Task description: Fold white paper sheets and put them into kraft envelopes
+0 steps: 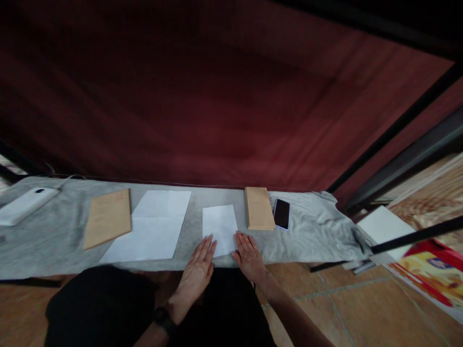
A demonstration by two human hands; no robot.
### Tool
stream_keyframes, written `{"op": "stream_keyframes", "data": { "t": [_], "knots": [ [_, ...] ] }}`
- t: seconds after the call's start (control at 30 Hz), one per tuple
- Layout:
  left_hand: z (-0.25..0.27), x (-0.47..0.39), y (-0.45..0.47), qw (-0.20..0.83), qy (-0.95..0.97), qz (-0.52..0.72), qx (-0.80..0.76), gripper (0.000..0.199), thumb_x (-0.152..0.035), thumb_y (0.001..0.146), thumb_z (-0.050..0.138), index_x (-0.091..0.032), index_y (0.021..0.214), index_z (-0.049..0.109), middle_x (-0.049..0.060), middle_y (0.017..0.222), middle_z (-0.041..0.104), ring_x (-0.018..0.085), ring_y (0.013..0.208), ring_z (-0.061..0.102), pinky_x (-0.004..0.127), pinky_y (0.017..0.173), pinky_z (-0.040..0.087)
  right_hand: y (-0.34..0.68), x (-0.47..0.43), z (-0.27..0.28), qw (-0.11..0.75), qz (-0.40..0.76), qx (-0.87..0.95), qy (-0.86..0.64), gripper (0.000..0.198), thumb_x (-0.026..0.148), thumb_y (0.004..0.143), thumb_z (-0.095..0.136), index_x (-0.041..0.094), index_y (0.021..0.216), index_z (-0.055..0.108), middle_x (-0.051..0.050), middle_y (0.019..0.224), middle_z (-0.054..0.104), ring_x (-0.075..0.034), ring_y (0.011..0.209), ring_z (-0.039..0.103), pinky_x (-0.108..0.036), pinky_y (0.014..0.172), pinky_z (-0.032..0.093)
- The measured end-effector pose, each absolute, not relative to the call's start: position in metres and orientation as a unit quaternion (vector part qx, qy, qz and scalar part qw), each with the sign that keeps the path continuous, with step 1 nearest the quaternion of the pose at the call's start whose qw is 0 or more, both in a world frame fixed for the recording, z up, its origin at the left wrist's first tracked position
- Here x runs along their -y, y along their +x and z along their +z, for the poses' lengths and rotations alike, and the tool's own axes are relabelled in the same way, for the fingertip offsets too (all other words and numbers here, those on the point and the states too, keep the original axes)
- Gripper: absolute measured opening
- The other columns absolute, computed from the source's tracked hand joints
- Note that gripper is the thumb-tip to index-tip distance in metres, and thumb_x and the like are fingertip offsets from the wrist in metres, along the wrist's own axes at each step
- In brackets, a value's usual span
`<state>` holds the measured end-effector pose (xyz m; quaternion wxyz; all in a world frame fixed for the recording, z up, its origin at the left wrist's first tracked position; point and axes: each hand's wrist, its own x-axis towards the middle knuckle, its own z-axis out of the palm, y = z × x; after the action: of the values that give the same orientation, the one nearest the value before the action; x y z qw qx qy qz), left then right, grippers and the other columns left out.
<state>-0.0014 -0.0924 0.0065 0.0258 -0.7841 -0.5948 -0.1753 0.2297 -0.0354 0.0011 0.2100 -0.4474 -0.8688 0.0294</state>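
Note:
A small white sheet of paper [219, 221], which looks folded, lies flat on the grey cloth in front of me. My left hand [198, 267] rests along its left edge near the front, fingers stretched out. On the opposite edge, the fingertips of my right hand [249, 255] touch the paper, and its fingers also lie flat. Left of these are larger white sheets [154, 231] with a crease across them, partly under a brown envelope [108, 217]. A stack of brown envelopes [259, 208] sits right of the small sheet.
A phone [281, 213] lies beside the envelope stack. At the far left is a white device [27, 206] with a cable. Grey cloth [311, 231] covers the narrow surface, backed by a dark red curtain [202, 96]. A red and yellow box [434, 274] stands lower right.

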Motion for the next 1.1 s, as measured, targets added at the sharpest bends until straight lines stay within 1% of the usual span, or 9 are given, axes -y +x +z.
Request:
{"op": "stream_keyframes", "data": {
  "t": [0.1, 0.27, 0.43, 0.57, 0.77, 0.87, 0.97, 1.03, 1.1],
  "knots": [
    [0.015, 0.088, 0.01, 0.009, -0.796, -0.157, 0.585, 0.053, -0.02, 0.09, 0.045, -0.017, 0.143, 0.051, 0.013, 0.153, 0.047, 0.026, 0.141, 0.044, 0.049, 0.116, 0.037, 0.23, 0.034, 0.002, 0.207, 0.032, 0.868, -0.449, 0.059, 0.035, 0.102, 0.046, 0.015, 0.155, 0.031, -0.013, 0.153, 0.045, -0.026, 0.142, 0.041, -0.048, 0.119, 0.029],
    [0.02, 0.081, 0.009, 0.006, -0.803, -0.109, 0.586, 0.045, -0.014, 0.093, 0.04, -0.012, 0.135, 0.058, 0.016, 0.143, 0.058, 0.026, 0.134, 0.053, 0.046, 0.111, 0.044, 0.231, 0.035, 0.003, 0.202, 0.036, 0.87, -0.448, 0.058, 0.036, 0.102, 0.046, 0.014, 0.154, 0.034, -0.013, 0.154, 0.044, -0.026, 0.143, 0.04, -0.047, 0.12, 0.028],
    [0.017, 0.077, 0.005, 0.015, -0.818, -0.034, 0.574, 0.06, 0.006, 0.081, 0.037, -0.01, 0.134, 0.058, 0.019, 0.142, 0.057, 0.026, 0.135, 0.051, 0.045, 0.109, 0.047, 0.229, 0.036, 0.003, 0.207, 0.029, 0.867, -0.453, 0.057, 0.035, 0.102, 0.047, 0.013, 0.154, 0.035, -0.014, 0.153, 0.046, -0.026, 0.142, 0.041, -0.048, 0.12, 0.028],
    [0.018, 0.076, 0.004, 0.014, -0.825, -0.047, 0.563, 0.067, 0.01, 0.078, 0.033, -0.013, 0.136, 0.056, 0.018, 0.144, 0.055, 0.025, 0.137, 0.05, 0.046, 0.111, 0.045, 0.228, 0.036, 0.003, 0.211, 0.027, 0.865, -0.454, 0.058, 0.035, 0.101, 0.049, 0.015, 0.154, 0.035, -0.013, 0.152, 0.047, -0.026, 0.142, 0.042, -0.048, 0.119, 0.03],
    [0.038, 0.078, 0.0, -0.036, -0.804, -0.083, 0.587, 0.054, 0.004, 0.084, 0.038, -0.014, 0.127, 0.064, 0.016, 0.133, 0.065, 0.024, 0.124, 0.062, 0.042, 0.106, 0.05, 0.235, 0.034, 0.004, 0.227, 0.072, 0.866, -0.439, 0.057, 0.032, 0.098, 0.055, 0.019, 0.151, 0.04, -0.012, 0.151, 0.049, -0.025, 0.14, 0.044, -0.049, 0.119, 0.032],
    [0.051, 0.086, -0.002, -0.065, -0.799, -0.125, 0.585, 0.047, -0.002, 0.089, 0.039, -0.016, 0.125, 0.065, 0.012, 0.128, 0.069, 0.023, 0.117, 0.066, 0.042, 0.103, 0.051, 0.243, 0.028, 0.005, 0.246, 0.128, 0.866, -0.416, 0.056, 0.017, 0.091, 0.057, 0.026, 0.146, 0.049, -0.007, 0.146, 0.055, -0.022, 0.136, 0.05, -0.049, 0.118, 0.035],
    [0.057, 0.096, -0.006, -0.102, -0.797, -0.167, 0.571, 0.038, -0.012, 0.094, 0.04, -0.021, 0.116, 0.07, 0.008, 0.118, 0.074, 0.022, 0.108, 0.07, 0.039, 0.098, 0.055, 0.247, 0.025, 0.006, 0.264, 0.174, 0.857, -0.407, 0.06, 0.001, 0.082, 0.054, 0.031, 0.134, 0.062, -0.003, 0.137, 0.063, -0.02, 0.131, 0.055, -0.048, 0.117, 0.036],
    [0.055, 0.099, -0.012, -0.124, -0.788, -0.209, 0.565, 0.034, -0.019, 0.095, 0.044, -0.023, 0.113, 0.071, 0.005, 0.118, 0.074, 0.021, 0.109, 0.069, 0.038, 0.098, 0.055, 0.248, 0.025, 0.006, 0.265, 0.193, 0.854, -0.404, 0.064, -0.004, 0.079, 0.051, 0.032, 0.129, 0.065, -0.001, 0.133, 0.066, -0.019, 0.128, 0.057, -0.047, 0.116, 0.037],
    [0.049, 0.097, -0.02, -0.145, -0.77, -0.252, 0.568, 0.035, -0.019, 0.091, 0.049, -0.025, 0.119, 0.07, 0.004, 0.124, 0.072, 0.02, 0.115, 0.066, 0.039, 0.104, 0.052, 0.247, 0.026, 0.007, 0.26, 0.207, 0.854, -0.401, 0.066, -0.006, 0.078, 0.05, 0.033, 0.127, 0.066, 0.0, 0.131, 0.068, -0.018, 0.126, 0.059, -0.046, 0.116, 0.038]
  ]
}}
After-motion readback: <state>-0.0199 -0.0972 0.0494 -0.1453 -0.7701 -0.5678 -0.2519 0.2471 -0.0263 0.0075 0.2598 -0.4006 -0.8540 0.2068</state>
